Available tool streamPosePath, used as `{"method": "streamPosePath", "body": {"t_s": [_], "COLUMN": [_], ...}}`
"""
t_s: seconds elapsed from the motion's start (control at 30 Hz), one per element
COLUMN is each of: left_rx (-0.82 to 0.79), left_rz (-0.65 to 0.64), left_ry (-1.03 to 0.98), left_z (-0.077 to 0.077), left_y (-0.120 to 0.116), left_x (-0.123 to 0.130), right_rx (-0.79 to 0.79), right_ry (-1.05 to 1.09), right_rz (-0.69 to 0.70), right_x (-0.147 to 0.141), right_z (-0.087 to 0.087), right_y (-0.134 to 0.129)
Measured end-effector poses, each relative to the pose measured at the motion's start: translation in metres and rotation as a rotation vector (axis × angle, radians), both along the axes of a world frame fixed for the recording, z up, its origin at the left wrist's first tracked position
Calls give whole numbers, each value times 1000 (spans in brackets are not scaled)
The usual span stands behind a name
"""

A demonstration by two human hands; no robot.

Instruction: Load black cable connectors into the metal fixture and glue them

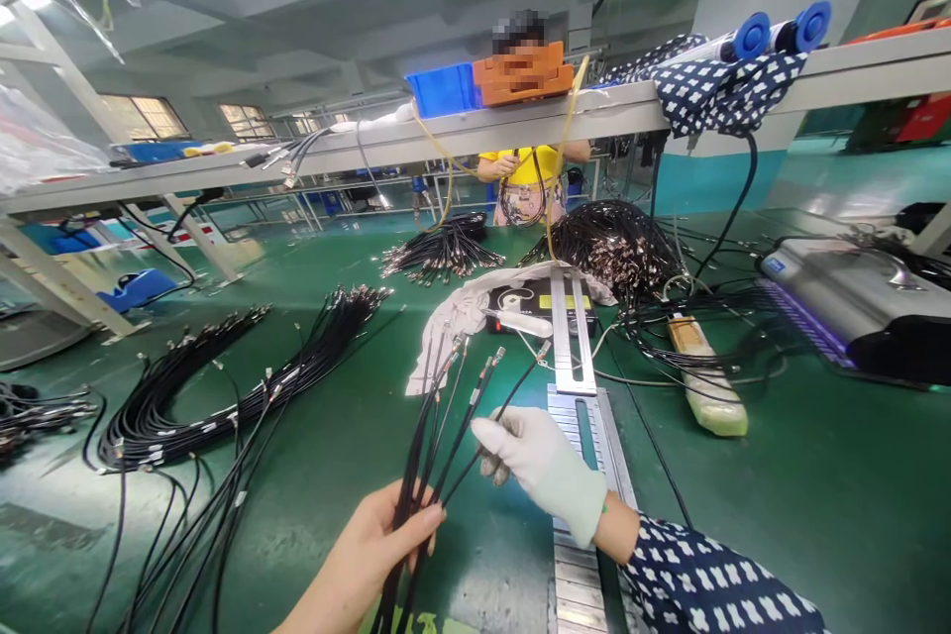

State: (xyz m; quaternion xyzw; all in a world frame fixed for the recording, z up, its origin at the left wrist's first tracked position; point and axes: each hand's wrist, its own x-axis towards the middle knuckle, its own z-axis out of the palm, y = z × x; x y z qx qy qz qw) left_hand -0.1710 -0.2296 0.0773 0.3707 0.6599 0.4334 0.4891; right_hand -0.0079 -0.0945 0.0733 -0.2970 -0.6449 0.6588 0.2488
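Note:
My bare left hand (pixel 393 540) is wrapped round several black cables (pixel 416 456) at the bottom centre, their connector ends fanning upward. My right hand (pixel 539 471), in a white glove, pinches one black cable of this bunch just below its tip. To the right of my hands a slotted metal rail (pixel 576 575) runs away along the green table. A black box (pixel 535 302) with a yellow-green display stands beyond, with a pale cloth (pixel 453 317) around its left side.
A large cable bundle (pixel 245 406) curves at the left. More cables (pixel 616 238) are heaped behind the box. A wooden-handled tool (pixel 705 371) and a grey machine (pixel 854 302) are at the right. A person (pixel 531 168) stands beyond the shelf (pixel 357 144).

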Motion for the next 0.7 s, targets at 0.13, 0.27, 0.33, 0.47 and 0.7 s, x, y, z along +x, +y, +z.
{"method": "streamPosePath", "body": {"t_s": [0.13,0.27,0.33,0.47,0.7], "left_rx": [45,13,13,8,-3], "left_rz": [-11,-72,-131,-204,-507], "left_ry": [-86,-176,-193,-306,-230], "left_z": [8,11,12,19,46], "left_y": [2,4,4,-1,0], "left_x": [6,21,26,36,42], "right_rx": [40,150,206,125,-245], "right_ry": [-64,-130,-158,74,615], "right_rz": [70,49,27,76,256], "right_x": [2,-1,-1,4,21], "right_z": [4,8,8,11,96], "right_y": [-8,-15,-14,-16,-37]}}
